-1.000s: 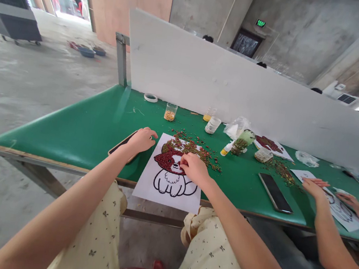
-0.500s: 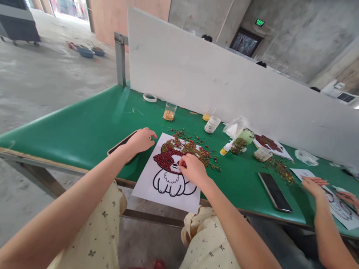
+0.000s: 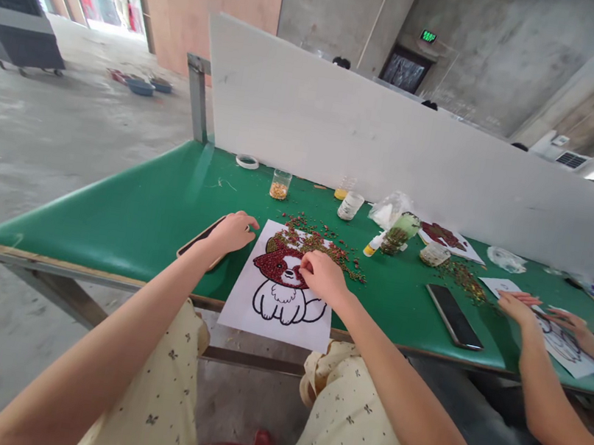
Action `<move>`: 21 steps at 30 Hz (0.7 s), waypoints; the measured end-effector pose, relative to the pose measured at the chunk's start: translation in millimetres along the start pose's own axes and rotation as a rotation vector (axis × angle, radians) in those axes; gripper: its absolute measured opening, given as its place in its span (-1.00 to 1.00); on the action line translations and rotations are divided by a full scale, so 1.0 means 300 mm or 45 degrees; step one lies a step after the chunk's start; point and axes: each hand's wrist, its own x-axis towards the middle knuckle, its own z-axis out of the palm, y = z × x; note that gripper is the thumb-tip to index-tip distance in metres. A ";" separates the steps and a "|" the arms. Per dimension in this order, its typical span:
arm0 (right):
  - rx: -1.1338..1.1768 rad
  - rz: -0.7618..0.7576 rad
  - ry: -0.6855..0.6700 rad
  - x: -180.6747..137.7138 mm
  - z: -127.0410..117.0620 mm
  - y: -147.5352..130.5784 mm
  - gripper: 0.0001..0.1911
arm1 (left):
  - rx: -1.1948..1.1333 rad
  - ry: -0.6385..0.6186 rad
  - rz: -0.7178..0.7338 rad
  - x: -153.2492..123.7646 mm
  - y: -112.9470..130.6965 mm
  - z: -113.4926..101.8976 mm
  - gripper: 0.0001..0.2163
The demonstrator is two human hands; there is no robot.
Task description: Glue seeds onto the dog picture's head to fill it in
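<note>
Right hand [image 3: 322, 277] pinched narrow at the face of the animal drawing [image 3: 278, 305], which overhangs the green table [image 3: 137, 206]; seeds [image 3: 316, 245] strewn across its top. Left hand [image 3: 233, 234] loosely curled over a phone [image 3: 195, 242]. Can't tell if either holds anything.

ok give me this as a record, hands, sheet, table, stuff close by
sheet: white paper with black-outlined animal, head partly covered in dark red and green grains
left hand: fingers curled, over a dark phone with tan edge
right hand: fingers bunched at the animal's face, any pinched grain too small to see
table: green surface
nearby: clear cup, orange grains inside
</note>
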 end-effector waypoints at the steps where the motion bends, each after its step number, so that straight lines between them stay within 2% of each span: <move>1: 0.012 0.011 0.046 0.004 -0.003 0.012 -0.95 | 0.001 -0.004 0.002 0.000 0.000 -0.001 -0.69; 5: 0.022 0.120 0.174 0.031 -0.019 0.090 -0.86 | 0.000 -0.020 0.005 0.000 0.000 -0.003 -0.68; 9: -0.053 0.163 0.287 0.058 -0.036 0.196 -0.66 | -0.024 0.014 0.017 0.000 -0.004 -0.005 -0.70; 10: -0.075 0.161 0.323 0.062 -0.038 0.221 -0.65 | -0.033 0.016 0.016 0.000 -0.003 -0.006 -0.72; 12: -0.099 0.182 0.379 0.070 -0.040 0.267 -0.75 | -0.055 -0.001 -0.017 -0.002 0.002 -0.012 -0.67; 14: -0.114 0.234 0.380 0.076 -0.037 0.306 -0.85 | -0.079 -0.014 -0.077 -0.004 0.008 -0.019 -0.63; 17: -0.133 0.311 0.325 0.081 -0.030 0.352 -0.77 | -0.097 0.036 -0.133 -0.006 0.015 -0.027 -0.72; 21: -0.150 0.342 0.255 0.081 -0.020 0.386 -0.67 | -0.092 0.067 -0.085 -0.006 0.011 -0.027 -0.82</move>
